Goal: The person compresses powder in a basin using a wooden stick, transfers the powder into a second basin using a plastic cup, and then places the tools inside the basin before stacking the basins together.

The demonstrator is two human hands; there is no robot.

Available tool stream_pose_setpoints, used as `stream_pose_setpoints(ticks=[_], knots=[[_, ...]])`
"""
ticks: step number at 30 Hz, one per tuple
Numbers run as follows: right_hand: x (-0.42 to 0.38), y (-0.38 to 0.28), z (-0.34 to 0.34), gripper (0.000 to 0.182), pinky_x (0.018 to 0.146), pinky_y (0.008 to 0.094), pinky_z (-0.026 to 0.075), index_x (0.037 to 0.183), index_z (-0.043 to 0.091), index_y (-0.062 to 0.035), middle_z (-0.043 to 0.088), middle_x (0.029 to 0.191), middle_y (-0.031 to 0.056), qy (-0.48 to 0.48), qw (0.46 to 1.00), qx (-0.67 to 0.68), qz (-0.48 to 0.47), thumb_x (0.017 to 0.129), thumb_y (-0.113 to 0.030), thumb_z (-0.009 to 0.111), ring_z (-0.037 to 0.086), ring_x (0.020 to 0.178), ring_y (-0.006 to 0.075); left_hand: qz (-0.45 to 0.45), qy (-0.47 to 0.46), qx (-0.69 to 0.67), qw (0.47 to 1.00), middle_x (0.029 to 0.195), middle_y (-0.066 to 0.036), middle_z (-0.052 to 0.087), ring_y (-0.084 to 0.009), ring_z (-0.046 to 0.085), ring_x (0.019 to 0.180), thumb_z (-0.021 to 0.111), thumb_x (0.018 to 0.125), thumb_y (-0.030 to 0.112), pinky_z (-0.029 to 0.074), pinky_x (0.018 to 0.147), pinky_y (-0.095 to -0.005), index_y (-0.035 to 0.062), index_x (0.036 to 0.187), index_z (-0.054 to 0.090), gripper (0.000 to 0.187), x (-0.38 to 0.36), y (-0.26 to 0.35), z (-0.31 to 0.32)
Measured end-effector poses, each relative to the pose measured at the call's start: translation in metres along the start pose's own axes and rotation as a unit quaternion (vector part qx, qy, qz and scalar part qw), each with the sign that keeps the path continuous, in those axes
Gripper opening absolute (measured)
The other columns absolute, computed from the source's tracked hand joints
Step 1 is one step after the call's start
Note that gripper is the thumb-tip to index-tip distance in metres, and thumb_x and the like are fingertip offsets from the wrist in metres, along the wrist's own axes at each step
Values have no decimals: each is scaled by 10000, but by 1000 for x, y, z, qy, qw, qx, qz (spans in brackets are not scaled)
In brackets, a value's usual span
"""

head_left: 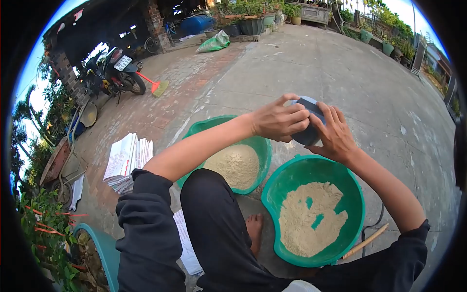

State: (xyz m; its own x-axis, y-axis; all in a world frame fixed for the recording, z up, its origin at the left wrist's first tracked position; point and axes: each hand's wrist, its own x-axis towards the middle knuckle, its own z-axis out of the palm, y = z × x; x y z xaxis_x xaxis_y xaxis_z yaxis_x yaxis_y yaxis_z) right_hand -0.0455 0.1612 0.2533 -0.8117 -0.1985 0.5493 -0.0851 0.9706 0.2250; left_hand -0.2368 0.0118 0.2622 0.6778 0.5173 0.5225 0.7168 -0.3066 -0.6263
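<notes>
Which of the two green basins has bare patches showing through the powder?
The right-hand green basin, below the hands' dark bowl. Its powder shows green gaps; the left basin holds an unbroken heap.

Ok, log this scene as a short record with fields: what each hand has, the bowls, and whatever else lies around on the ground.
left hand: left hand grips the top of a small dark grey rounded container
right hand: right hand cups the same container from the side
near basin: round green plastic basin, patchy layer of tan powder
far basin: second green plastic basin, heap of tan powder
ground: stack of printed paper sheets, red-handled broom, parked motorbike
foot: bare foot between the basins
</notes>
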Motion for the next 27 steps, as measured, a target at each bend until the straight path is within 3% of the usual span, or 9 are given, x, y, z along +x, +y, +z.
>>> stream_pose_setpoints(ticks=[4,6,7,9,11,13,15,20,27], knots=[[-92,22,-16,944,1020,483,367,1349,380,-21,437,1300,262,-86,987,49,129,635,-471,803,462,1182,416,25,-65,-193,979,1019,-109,575,-269,596,943,777,516,252,467,847,-382,9,1048,532,634,81,29,53],[-146,23,-1,931,945,459,402,1265,400,41,481,1176,243,-132,973,108,154,641,-542,769,492,1086,391,35,-187,-271,944,979,-104,568,-268,591,920,790,515,281,463,803,-371,1,1046,545,649,107,63,82],[-171,17,5,922,919,452,412,1236,406,56,495,1126,235,-158,962,142,171,643,-554,762,502,1050,381,50,-198,-290,935,956,-96,557,-259,584,909,800,499,311,452,782,-367,4,1048,552,676,112,84,101],[-216,1,20,921,887,453,422,1215,407,74,506,1061,233,-180,945,181,202,667,-588,737,514,1001,374,52,-237,-360,901,995,-103,554,-249,579,949,812,506,327,440,803,-377,7,1082,540,713,109,125,132],[-235,-15,19,940,859,454,434,1232,401,84,508,1056,244,-266,907,225,237,688,-612,723,529,972,377,22,-259,-430,865,1015,-112,548,-267,576,966,828,515,320,433,813,-382,10,1122,516,749,98,157,145],[-249,-28,25,969,859,468,447,1249,392,97,508,1071,254,-282,893,248,248,707,-644,703,542,974,393,23,-234,-469,851,1019,-119,542,-289,579,969,832,515,310,437,835,-393,13,1120,502,751,93,173,151],[-259,-31,35,977,880,479,450,1260,385,95,508,1094,266,-290,884,257,260,705,-643,705,543,1006,405,39,-266,-476,837,1032,-133,538,-308,582,971,833,518,311,451,844,-413,10,1113,492,750,95,179,159],[-267,-11,46,961,886,482,443,1242,398,66,511,1110,259,-334,868,234,283,654,-601,764,536,1024,406,-29,-259,-499,826,1042,-150,533,-323,577,970,843,516,300,470,814,-437,14,1099,486,741,89,194,188],[-265,-3,52,884,904,472,424,1220,424,-12,497,1133,239,-334,863,226,305,597,-487,834,506,1051,398,-64,-166,-484,857,1052,-155,526,-334,555,991,851,518,286,455,834,-424,21,1102,469,746,76,197,204]])
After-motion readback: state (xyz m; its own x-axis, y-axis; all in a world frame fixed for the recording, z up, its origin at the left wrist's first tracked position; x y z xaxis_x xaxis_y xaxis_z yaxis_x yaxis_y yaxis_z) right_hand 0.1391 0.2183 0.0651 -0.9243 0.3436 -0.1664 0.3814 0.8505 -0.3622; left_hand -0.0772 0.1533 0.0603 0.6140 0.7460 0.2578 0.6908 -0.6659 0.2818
